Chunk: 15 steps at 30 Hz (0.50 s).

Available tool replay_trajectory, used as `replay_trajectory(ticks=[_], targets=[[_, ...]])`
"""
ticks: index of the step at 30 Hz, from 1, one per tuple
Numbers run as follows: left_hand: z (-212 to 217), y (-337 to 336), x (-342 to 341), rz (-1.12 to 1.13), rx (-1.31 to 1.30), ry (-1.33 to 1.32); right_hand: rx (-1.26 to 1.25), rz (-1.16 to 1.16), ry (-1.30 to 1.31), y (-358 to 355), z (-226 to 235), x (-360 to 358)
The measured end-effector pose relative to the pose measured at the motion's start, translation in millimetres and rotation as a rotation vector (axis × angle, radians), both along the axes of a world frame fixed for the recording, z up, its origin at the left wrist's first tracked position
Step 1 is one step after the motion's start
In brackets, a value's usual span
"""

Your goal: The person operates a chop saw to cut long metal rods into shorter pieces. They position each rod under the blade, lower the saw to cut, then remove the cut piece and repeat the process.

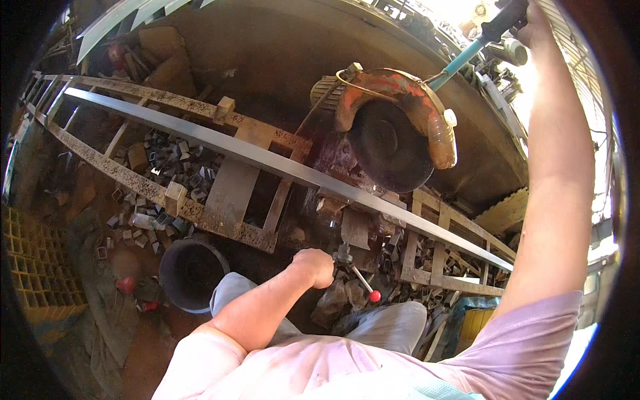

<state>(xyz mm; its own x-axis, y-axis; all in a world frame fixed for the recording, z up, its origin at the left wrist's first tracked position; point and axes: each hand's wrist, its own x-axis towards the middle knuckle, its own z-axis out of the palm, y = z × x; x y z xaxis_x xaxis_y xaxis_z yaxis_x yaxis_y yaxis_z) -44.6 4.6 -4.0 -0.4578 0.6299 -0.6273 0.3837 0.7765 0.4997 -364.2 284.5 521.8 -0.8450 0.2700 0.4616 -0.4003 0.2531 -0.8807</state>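
Note:
My right arm reaches up to the upper right, where my right hand (533, 28) is closed round the black grip of the cut-off saw's blue handle (463, 63). The saw's dark round blade (392, 143), under a worn orange guard (383, 87), hangs raised over the bench. Below it a long silvery metal bar (267, 159) lies across the frame from left to right. My left hand (315, 268) is a fist beside the clamp (344, 253); what it holds is hidden. A lever with a red knob (375, 296) sticks out from that clamp.
Ladder-like metal supports (140, 185) carry the bar on both sides. Several square tube offcuts (175, 160) are heaped below. A dark bucket (193, 272) stands by my left knee. At far left is a yellow grid-like stack (40, 267). A brown metal sheet (267, 47) rises behind.

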Motion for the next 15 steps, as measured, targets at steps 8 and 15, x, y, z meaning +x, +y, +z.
replay_trajectory(ticks=[8, 15], targets=[[18, -2, -5, -0.062, -0.014, -0.001, -0.023, 0.305, 0.101, -16, -13, 15], [16, -2, -4, -0.007, -0.034, 0.019, -0.076, 0.342, 0.143, 4, -15, 28]])
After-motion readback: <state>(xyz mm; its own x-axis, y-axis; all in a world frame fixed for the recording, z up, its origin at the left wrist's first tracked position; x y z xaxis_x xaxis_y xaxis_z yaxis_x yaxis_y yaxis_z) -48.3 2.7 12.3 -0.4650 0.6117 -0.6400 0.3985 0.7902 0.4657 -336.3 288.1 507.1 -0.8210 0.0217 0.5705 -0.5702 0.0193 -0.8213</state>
